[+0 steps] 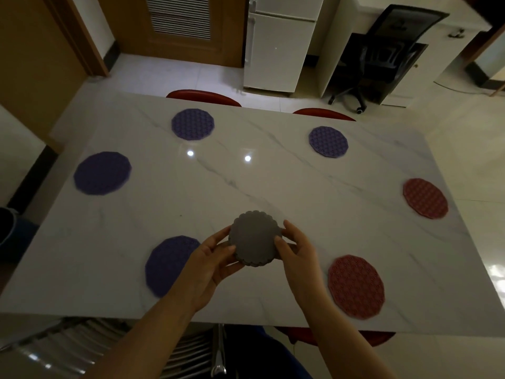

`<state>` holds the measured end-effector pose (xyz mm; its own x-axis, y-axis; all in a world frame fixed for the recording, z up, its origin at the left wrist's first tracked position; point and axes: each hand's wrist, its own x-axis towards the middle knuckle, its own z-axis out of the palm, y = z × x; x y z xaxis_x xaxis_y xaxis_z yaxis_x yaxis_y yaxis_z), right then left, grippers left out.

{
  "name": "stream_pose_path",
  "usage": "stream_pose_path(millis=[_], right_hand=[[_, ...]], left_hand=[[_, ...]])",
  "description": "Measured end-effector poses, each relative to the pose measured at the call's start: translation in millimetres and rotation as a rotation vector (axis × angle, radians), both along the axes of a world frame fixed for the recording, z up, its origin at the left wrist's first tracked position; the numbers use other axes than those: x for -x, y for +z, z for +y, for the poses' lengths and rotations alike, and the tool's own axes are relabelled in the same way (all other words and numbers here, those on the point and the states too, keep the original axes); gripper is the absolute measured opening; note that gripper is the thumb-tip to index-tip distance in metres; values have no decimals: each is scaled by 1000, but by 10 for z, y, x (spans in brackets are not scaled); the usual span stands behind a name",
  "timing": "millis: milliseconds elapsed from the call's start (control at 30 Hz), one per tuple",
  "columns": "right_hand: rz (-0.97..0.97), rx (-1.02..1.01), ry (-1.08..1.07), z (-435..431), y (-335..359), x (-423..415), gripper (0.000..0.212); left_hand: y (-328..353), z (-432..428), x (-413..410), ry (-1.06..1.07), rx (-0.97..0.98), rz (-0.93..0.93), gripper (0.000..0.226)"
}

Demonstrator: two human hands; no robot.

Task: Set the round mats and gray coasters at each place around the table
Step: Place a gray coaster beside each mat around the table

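Note:
Both my hands hold a stack of gray scalloped coasters [255, 237] above the near middle of the white marble table [246, 184]. My left hand [211, 262] grips its left edge and underside; my right hand [296, 248] pinches its right edge. Round mats lie at the places: purple mats at near left [168, 265], left end [102, 173], far left [192, 124] and far right [328, 142]; red mats at the right end [425, 197] and near right [356, 286].
Red chair backs [203, 97] [323, 114] stand along the table's far edge, and another red seat [336, 336] shows under the near edge. A metal chair frame [218, 348] is below me. A white fridge [278, 42] and black office chair [382, 53] stand beyond.

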<state>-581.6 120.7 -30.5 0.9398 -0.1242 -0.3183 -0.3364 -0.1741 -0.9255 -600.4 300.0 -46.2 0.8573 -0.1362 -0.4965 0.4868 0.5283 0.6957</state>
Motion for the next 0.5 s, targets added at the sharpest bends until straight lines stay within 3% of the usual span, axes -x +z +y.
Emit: stream_pose_path(millis=[300,500], right_hand=[[-68,54,212,435,45,70,29],[-25,-46,173,787,61,115,12]], left_hand=[[-58,482,280,170,13,9,42],[-39,786,581,277,-7,-15,42]])
